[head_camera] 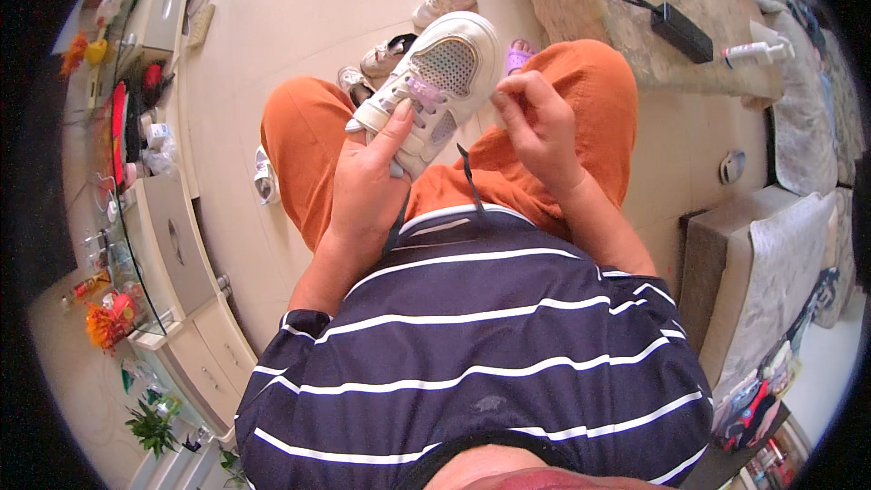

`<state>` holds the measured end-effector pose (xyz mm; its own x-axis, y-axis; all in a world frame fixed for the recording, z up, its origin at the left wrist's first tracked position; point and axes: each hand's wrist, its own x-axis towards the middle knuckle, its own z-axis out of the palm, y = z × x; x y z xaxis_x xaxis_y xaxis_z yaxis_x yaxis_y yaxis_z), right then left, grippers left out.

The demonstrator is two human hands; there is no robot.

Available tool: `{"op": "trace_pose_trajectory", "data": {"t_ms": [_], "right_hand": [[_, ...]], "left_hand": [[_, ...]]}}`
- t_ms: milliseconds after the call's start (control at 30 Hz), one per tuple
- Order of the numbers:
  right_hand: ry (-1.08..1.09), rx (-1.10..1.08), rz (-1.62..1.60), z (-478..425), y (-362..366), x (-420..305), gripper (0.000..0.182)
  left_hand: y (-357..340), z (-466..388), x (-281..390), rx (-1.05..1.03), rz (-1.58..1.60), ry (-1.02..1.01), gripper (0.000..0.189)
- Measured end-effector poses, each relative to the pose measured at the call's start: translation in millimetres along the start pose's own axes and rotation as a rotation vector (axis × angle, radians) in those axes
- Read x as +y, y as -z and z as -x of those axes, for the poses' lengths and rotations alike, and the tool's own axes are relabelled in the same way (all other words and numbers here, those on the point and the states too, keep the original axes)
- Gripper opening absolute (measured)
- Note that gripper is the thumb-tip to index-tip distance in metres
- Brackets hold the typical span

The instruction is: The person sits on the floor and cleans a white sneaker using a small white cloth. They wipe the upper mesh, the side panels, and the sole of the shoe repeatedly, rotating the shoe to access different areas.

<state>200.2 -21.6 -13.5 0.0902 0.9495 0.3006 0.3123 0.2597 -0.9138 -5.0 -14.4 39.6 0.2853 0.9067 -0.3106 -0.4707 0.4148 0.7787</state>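
A white sneaker (pixel 442 75) with a perforated toe and lilac laces is held up over my lap, its toe pointing up and to the right. My left hand (pixel 374 170) grips it at the heel end, thumb on top near the laces. Just right of the toe is my right hand (pixel 534 122), its thumb and forefinger drawn together; whether something thin is between them I cannot tell. A dark drawstring (pixel 469 177) hangs at the waist of my orange trousers (pixel 585 95).
Other shoes lie on the tiled floor: a pale sneaker (pixel 446 5), a white-and-black shoe (pixel 384 56) and a shoe (pixel 265 175) by my left leg. A low table (pixel 585 0) holds a black speaker (pixel 680 33) and a white bottle (pixel 752 54). A cabinet (pixel 180 245) stands left, a sofa (pixel 742 272) right.
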Motion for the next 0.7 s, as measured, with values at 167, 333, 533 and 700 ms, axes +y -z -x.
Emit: {"op": "trace_pose_trajectory", "data": {"t_ms": [167,333,533,700], "right_hand": [[0.003,0.22,-0.194,-28,16,-18,0.006],[0.286,0.06,0.115,-55,20,-33,0.01],[0.549,-0.05,0.256,-22,11,-25,0.014],[0.5,0.093,0.318,-47,14,-32,0.011]], "left_hand": [[1,-7,3,-0.083,0.176,0.11,0.036],[-1,-3,-3,-0.119,0.154,0.156,0.038],[7,-3,-6,-0.106,0.197,0.174,0.04],[-2,4,-4,-0.142,0.148,0.249,0.04]]}}
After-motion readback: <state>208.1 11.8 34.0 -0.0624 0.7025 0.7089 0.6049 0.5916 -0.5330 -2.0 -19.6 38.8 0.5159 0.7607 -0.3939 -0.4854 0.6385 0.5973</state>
